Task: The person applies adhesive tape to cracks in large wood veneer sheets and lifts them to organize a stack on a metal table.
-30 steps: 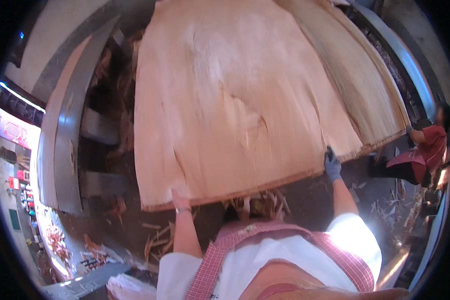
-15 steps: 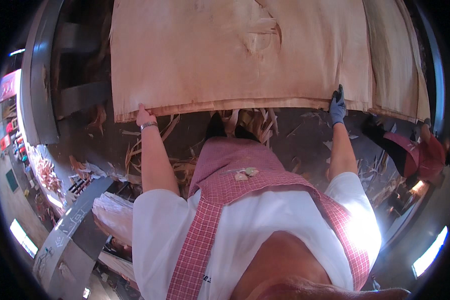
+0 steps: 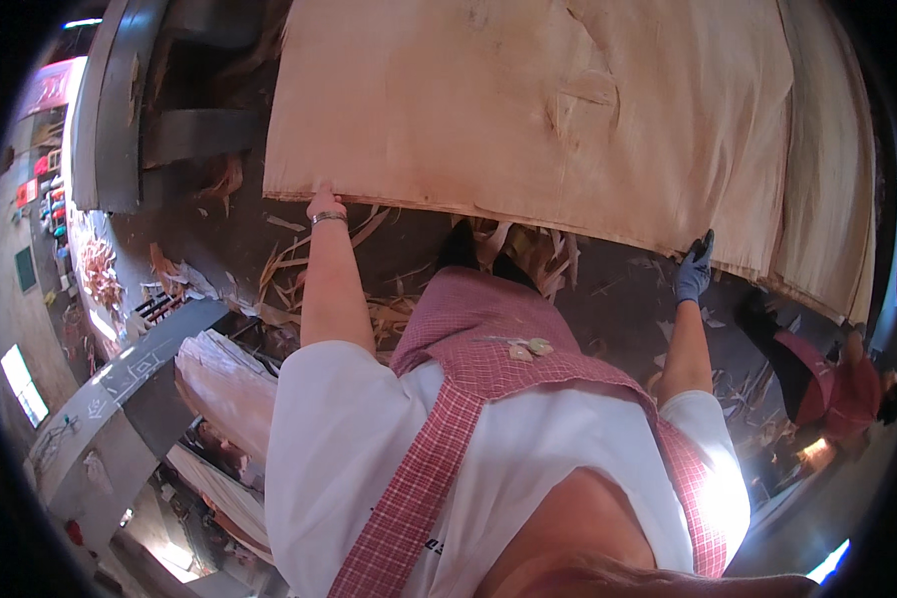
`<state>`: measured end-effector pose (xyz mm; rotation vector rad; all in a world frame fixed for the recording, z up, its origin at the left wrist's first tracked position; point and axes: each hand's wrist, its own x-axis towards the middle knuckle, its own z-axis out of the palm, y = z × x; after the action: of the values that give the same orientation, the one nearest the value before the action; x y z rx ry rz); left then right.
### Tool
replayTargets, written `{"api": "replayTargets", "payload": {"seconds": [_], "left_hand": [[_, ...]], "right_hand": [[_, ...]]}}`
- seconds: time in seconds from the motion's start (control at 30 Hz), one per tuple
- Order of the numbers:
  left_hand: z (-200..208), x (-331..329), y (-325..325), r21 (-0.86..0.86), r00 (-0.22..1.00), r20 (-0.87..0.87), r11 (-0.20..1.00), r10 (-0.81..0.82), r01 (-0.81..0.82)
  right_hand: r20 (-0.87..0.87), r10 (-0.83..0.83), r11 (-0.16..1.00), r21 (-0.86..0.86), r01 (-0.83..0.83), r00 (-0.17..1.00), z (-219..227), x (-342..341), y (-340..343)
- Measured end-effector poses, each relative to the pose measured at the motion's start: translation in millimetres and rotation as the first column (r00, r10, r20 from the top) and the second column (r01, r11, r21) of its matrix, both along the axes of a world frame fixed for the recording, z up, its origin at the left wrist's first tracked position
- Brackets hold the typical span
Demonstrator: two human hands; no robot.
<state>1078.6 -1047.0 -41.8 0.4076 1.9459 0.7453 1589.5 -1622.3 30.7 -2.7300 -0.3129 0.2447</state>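
A stack of thin tan wood veneer sheets (image 3: 439, 110) spreads out before me, with a wrinkled, split patch near its middle. At its near edge on the left, my bare left hand (image 3: 326, 202), with a band at the wrist, is closed on the veneer, its fingers partly hidden. My right hand (image 3: 694, 267), in a grey-blue glove with dark fingertips, grips the same edge farther right. More veneer sheets (image 3: 835, 159) lie along the right side, overlapping the stack.
Torn veneer strips (image 3: 384, 324) litter the floor around my feet. A grey metal beam (image 3: 115, 110) stands at the left. Another person (image 3: 832, 374) in red is close by at the right. Behind me on the left lies a pale veneer pile (image 3: 224, 384) beside a grey curved frame (image 3: 135, 374).
The view has turned, so the stack appears tilted, lower on the right. Its near edge looks more even at the left hand. Both hands stay at that edge.
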Motion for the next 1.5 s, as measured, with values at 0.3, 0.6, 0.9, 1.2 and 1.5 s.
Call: {"api": "replayTargets", "payload": {"seconds": [0.3, 0.6, 0.9, 1.2, 1.5], "left_hand": [[-10, -12, 7, 0.07, 0.997, 0.018, 0.994, -0.079, 0.078], [-22, -52, 23, -0.124, 0.928, 0.052, 0.92, -0.368, 0.372], [3, -13, 12, -0.233, 0.941, -0.095, 0.926, -0.326, 0.297], [11, -15, -3, -0.325, 0.497, -0.697, 0.846, -0.517, 0.423], [116, 228, -211, -0.392, -0.542, -0.797, -0.455, -0.265, 0.799]], "right_hand": [[0.044, 0.011, 1.0, 0.025, -0.013, 0.999, -18, -8, 0], [0.033, -0.134, 0.987, -0.085, 0.136, 0.99, -26, 4, -7], [0.005, -0.244, 0.97, -0.015, 0.244, 0.97, -32, -10, -7], [-0.007, -0.142, 0.988, 0.055, 0.142, 0.99, -20, -8, 6], [-0.167, -0.386, 0.922, -0.099, 0.374, 0.907, 24, -38, -57]]}}
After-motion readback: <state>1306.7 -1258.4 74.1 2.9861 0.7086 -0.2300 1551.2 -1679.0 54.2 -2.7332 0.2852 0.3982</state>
